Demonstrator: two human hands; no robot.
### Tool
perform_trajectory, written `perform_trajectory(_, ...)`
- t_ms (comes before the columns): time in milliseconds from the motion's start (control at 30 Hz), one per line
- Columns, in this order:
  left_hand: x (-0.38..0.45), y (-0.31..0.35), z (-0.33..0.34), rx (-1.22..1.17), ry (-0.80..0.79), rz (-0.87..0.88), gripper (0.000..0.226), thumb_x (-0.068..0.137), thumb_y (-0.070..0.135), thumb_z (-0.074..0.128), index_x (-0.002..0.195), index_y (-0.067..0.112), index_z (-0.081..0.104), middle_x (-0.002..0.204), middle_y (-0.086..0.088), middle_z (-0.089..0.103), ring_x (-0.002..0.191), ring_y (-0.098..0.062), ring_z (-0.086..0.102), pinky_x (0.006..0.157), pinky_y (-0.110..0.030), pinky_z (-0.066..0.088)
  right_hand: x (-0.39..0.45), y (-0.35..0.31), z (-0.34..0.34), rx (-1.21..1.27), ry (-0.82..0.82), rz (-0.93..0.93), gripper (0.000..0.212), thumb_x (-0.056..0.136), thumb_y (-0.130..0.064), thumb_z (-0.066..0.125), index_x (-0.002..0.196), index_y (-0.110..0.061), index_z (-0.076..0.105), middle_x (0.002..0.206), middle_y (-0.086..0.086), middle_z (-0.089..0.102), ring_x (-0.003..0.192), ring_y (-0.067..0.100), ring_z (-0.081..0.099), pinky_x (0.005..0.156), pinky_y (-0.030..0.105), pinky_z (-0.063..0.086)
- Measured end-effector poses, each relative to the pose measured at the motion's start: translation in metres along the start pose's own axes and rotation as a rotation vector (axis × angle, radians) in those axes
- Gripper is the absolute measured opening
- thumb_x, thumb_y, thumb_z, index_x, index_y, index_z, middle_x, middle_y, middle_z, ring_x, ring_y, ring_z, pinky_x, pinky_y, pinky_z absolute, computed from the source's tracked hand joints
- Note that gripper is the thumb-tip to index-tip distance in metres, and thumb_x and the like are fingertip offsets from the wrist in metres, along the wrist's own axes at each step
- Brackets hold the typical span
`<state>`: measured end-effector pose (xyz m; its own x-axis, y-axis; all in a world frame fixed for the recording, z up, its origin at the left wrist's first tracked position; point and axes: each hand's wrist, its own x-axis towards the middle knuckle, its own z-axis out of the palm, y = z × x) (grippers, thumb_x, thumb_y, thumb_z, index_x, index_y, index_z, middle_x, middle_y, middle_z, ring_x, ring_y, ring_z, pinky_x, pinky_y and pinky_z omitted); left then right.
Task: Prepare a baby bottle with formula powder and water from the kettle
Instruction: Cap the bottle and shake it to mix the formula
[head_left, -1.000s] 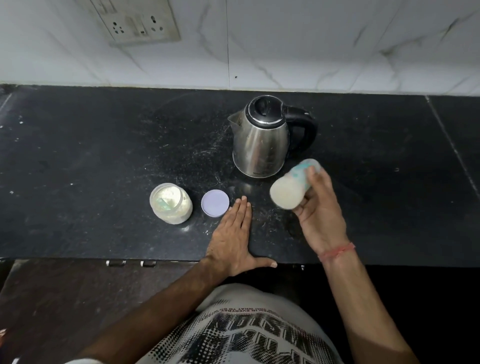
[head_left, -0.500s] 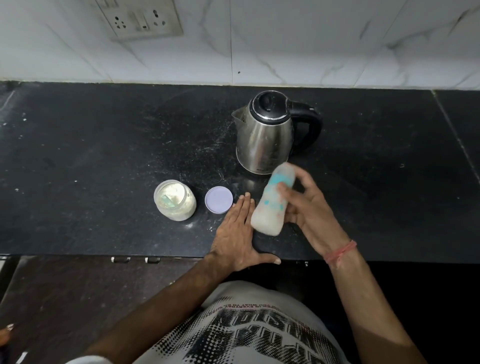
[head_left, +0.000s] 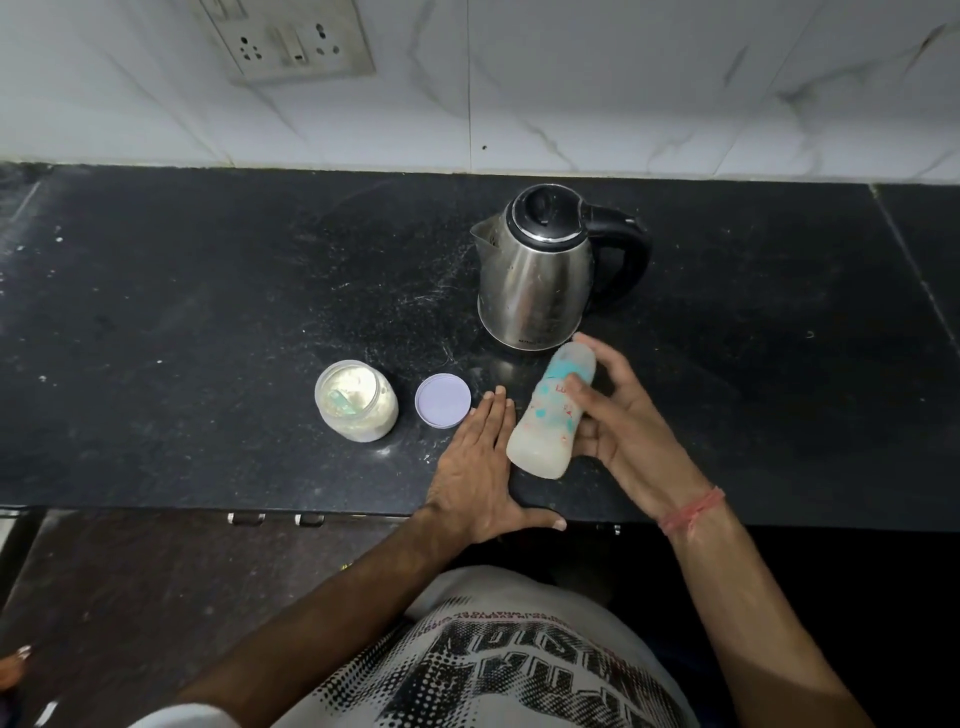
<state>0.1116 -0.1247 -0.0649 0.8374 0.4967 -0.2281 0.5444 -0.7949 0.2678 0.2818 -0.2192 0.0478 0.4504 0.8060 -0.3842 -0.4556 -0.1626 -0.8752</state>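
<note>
My right hand (head_left: 621, 431) grips a baby bottle (head_left: 548, 415), clear plastic with teal and red prints and milky liquid inside, tilted with its base toward me above the counter's front. My left hand (head_left: 480, 467) lies flat on the black counter (head_left: 182, 312), fingers together and thumb spread, just left of the bottle. An open jar of pale formula powder (head_left: 356, 400) with a scoop inside stands to the left, its lilac lid (head_left: 442, 400) beside it. The steel kettle (head_left: 540, 275), black lid closed, stands behind the bottle.
A white marble-tiled wall with a socket panel (head_left: 291, 36) rises behind the counter. The counter's front edge (head_left: 260, 506) runs just below my hands, with cabinet handles under it. A toe shows at the lower left.
My right hand has swung the bottle down from pointing up near the kettle to a tilt close beside my left hand. The left hand has stayed flat.
</note>
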Motion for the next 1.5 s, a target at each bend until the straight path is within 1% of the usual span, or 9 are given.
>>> perform_trajectory(133, 0.001, 0.002, 0.0, 0.031, -0.004, -0.021, 0.176, 0.058, 0.122, 0.035, 0.178, 0.001, -0.008, 0.187, -0.018, -0.02, 0.175, -0.027, -0.02, 0.142, -0.045, -0.002, 0.002, 0.003, -0.002, 0.284, 0.077, 0.012, 0.052, 0.102, -0.031, 0.069, 0.153, -0.03, 0.058, 0.133, 0.009, 0.075, 0.11, 0.023, 0.079, 0.088, 0.042, 0.069)
perform_trajectory(300, 0.0, 0.001, 0.0, 0.028, -0.002, 0.005, 0.173, 0.06, 0.121, 0.035, 0.179, 0.003, -0.008, 0.187, -0.019, -0.017, 0.175, -0.028, -0.018, 0.142, -0.046, 0.0, -0.005, 0.002, 0.001, 0.119, -0.141, 0.008, 0.072, 0.095, -0.01, 0.079, 0.159, -0.032, 0.052, 0.137, 0.012, 0.071, 0.125, 0.032, 0.072, 0.104, 0.053, 0.063)
perform_trajectory(467, 0.0, -0.001, 0.004, 0.018, 0.004, -0.005, 0.175, 0.058, 0.123, 0.034, 0.179, 0.003, -0.008, 0.188, -0.016, -0.018, 0.175, -0.026, -0.019, 0.142, -0.046, 0.002, -0.002, -0.017, 0.0, 0.02, -0.051, -0.121, 0.079, 0.089, -0.017, 0.082, 0.158, -0.035, 0.049, 0.13, 0.008, 0.073, 0.119, 0.027, 0.075, 0.089, 0.045, 0.066)
perform_trajectory(733, 0.001, -0.001, 0.0, 0.039, -0.024, 0.001, 0.178, 0.053, 0.125, 0.026, 0.179, 0.004, -0.01, 0.187, -0.018, -0.021, 0.174, -0.028, -0.021, 0.142, -0.046, -0.001, -0.008, -0.013, 0.0, -0.113, -0.086, -0.17, 0.085, 0.084, -0.013, 0.086, 0.157, -0.034, 0.048, 0.127, 0.007, 0.078, 0.118, 0.031, 0.076, 0.09, 0.051, 0.067)
perform_trajectory(833, 0.002, -0.001, 0.0, 0.032, -0.023, -0.011, 0.178, 0.052, 0.125, 0.017, 0.178, 0.003, -0.009, 0.187, -0.017, -0.02, 0.174, -0.027, -0.021, 0.142, -0.046, -0.002, -0.008, -0.008, -0.002, -0.008, 0.052, -0.187, 0.081, 0.087, -0.018, 0.084, 0.157, -0.034, 0.047, 0.123, 0.002, 0.078, 0.117, 0.026, 0.075, 0.093, 0.053, 0.067)
perform_trajectory(933, 0.003, -0.001, 0.004, 0.088, -0.026, 0.011, 0.178, 0.054, 0.126, 0.017, 0.179, 0.002, -0.007, 0.187, -0.022, -0.014, 0.174, -0.031, -0.021, 0.142, -0.048, -0.001, -0.012, -0.009, -0.001, -0.163, -0.119, -0.14, 0.085, 0.084, -0.011, 0.086, 0.157, -0.033, 0.049, 0.123, 0.005, 0.079, 0.112, 0.027, 0.077, 0.088, 0.043, 0.067)
perform_trajectory(1067, 0.003, -0.002, 0.001, 0.053, -0.023, -0.008, 0.177, 0.053, 0.124, 0.015, 0.178, 0.001, -0.007, 0.187, -0.018, -0.018, 0.175, -0.028, -0.019, 0.142, -0.046, -0.002, -0.013, -0.007, -0.003, -0.07, 0.016, -0.174, 0.082, 0.087, -0.017, 0.085, 0.157, -0.035, 0.047, 0.126, 0.006, 0.076, 0.116, 0.026, 0.075, 0.087, 0.045, 0.068)
perform_trajectory(1400, 0.002, -0.001, 0.002, 0.092, -0.023, 0.006, 0.176, 0.059, 0.124, 0.025, 0.178, -0.003, -0.005, 0.187, -0.023, -0.014, 0.175, -0.031, -0.019, 0.142, -0.048, 0.0, -0.019, -0.002, -0.011, -0.215, -0.156, -0.12, 0.083, 0.085, -0.014, 0.086, 0.157, -0.036, 0.05, 0.125, 0.012, 0.08, 0.113, 0.031, 0.078, 0.091, 0.049, 0.067)
perform_trajectory(1500, 0.001, 0.0, 0.0, 0.036, -0.017, -0.021, 0.175, 0.059, 0.122, 0.033, 0.178, 0.0, -0.005, 0.187, -0.018, -0.018, 0.175, -0.028, -0.019, 0.142, -0.047, -0.001, -0.018, -0.001, -0.018, -0.082, 0.03, -0.166, 0.082, 0.086, -0.02, 0.084, 0.157, -0.037, 0.048, 0.122, -0.002, 0.081, 0.115, 0.023, 0.078, 0.087, 0.045, 0.068)
